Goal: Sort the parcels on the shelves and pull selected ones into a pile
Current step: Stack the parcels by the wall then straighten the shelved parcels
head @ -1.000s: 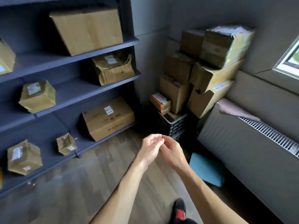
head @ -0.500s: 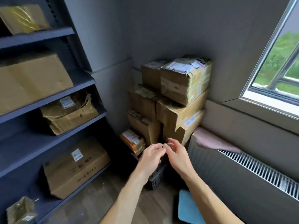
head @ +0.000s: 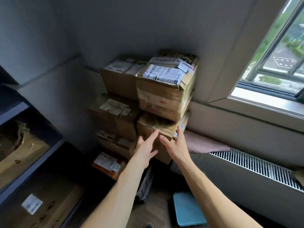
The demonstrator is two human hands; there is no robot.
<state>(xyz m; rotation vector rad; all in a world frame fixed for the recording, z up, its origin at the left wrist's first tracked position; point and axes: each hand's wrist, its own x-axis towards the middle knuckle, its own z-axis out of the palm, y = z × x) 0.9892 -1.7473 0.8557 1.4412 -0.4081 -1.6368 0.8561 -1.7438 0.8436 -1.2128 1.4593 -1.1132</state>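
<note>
Right now both hands are out in front of the person, at the pile (head: 131,99) of parcels stacked in the corner between the shelves (head: 34,165) and the window (head: 271,55). The left hand (head: 146,148) has its fingers straight and a little spread, the tips against the front of the second box (head: 148,127). The right hand (head: 178,148) is spread too, fingers pointing up along that box's right corner; I cannot tell if it touches. Neither hand holds anything. The top box (head: 166,89), covered in white labels, sits on the second box and leans towards the wall. More boxes stand behind and below, with an orange parcel (head: 107,163) low on the left. On the shelves lie a crushed parcel (head: 21,145) and, lower down, a labelled box (head: 41,209). A pink cloth (head: 202,143) lies on the radiator (head: 255,165), just beside the pile. A teal mat (head: 187,209) is on the floor
</note>
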